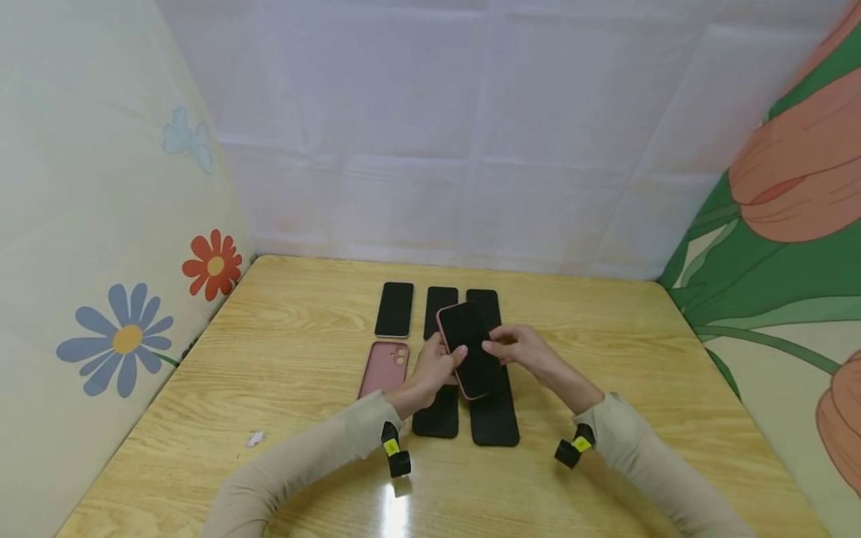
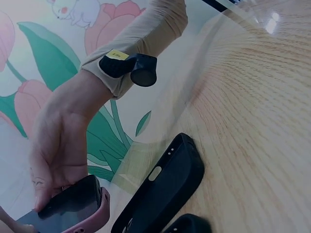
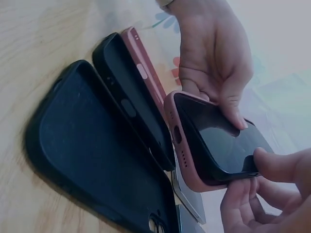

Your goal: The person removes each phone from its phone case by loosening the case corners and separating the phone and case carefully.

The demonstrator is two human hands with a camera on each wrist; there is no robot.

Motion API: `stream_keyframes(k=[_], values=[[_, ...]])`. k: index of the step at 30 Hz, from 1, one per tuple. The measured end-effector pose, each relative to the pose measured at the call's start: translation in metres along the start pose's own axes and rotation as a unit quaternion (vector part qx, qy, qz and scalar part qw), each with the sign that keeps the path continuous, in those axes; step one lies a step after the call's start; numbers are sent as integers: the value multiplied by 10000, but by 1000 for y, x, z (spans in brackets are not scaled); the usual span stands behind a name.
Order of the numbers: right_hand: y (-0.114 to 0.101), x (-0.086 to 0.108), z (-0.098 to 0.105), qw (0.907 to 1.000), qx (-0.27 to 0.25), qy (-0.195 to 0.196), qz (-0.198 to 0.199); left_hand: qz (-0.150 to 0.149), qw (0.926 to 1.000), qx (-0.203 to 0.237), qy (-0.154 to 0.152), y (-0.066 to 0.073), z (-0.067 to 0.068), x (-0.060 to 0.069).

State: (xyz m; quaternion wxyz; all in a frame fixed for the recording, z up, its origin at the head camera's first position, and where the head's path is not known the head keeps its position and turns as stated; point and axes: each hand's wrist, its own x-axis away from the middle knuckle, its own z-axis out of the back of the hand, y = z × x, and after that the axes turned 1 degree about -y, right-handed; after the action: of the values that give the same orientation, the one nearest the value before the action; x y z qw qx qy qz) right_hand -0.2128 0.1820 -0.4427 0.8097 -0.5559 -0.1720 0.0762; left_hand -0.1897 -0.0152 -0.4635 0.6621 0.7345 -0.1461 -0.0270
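Note:
Above the table, both hands hold a black-screened phone [image 1: 474, 359] in a pink phone case [image 3: 189, 170]. My left hand [image 1: 433, 371] grips the cased phone from the left, its thumb on the screen. On the opposite side, my right hand [image 1: 526, 348] pinches the edge between thumb and fingers. In the right wrist view, one long side of the phone stands proud of the case's rim. Below lie two black phone cases [image 1: 436, 418] [image 1: 495, 426], hollow side up. To their left lies another pink phone case [image 1: 382, 371] with camera holes.
At the back of the row lies a dark phone [image 1: 394, 309], with two more phones [image 1: 441, 300] [image 1: 484, 300] beside it, partly covered by the held one. A small white scrap [image 1: 255, 438] sits at the left of the wooden table [image 1: 303, 321]. Printed cloths stand around it.

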Motion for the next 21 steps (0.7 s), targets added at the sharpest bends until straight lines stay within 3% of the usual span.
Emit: stream_keyframes(k=[8, 21], values=[[5, 0, 4, 9998, -107, 77, 131, -1, 9999, -161, -57, 1, 2, -3], [5, -2, 10, 9989, -407, 146, -194, 143, 9994, 22, -326, 2, 5, -3]])
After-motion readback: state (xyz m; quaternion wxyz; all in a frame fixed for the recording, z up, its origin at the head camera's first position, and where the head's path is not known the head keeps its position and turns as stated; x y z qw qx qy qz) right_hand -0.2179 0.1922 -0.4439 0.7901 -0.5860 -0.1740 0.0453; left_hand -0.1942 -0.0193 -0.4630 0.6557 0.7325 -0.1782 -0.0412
